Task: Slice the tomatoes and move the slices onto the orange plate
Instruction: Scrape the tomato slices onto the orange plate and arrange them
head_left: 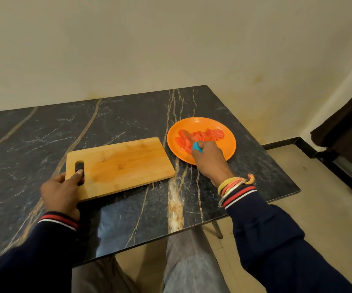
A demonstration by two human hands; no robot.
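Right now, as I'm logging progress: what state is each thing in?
orange plate: on the table, holds the slices.
tomato slices: cut, lying on the plate.
cutting board: flat, no tomato on it.
knife: held, blade over the slices.
left hand: grips the board's slotted end.
right hand: grips the knife's blue handle.

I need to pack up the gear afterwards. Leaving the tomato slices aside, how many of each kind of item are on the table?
cutting board: 1
orange plate: 1
knife: 1
total: 3
The tomato slices overlap on the plate, too bunched to count.
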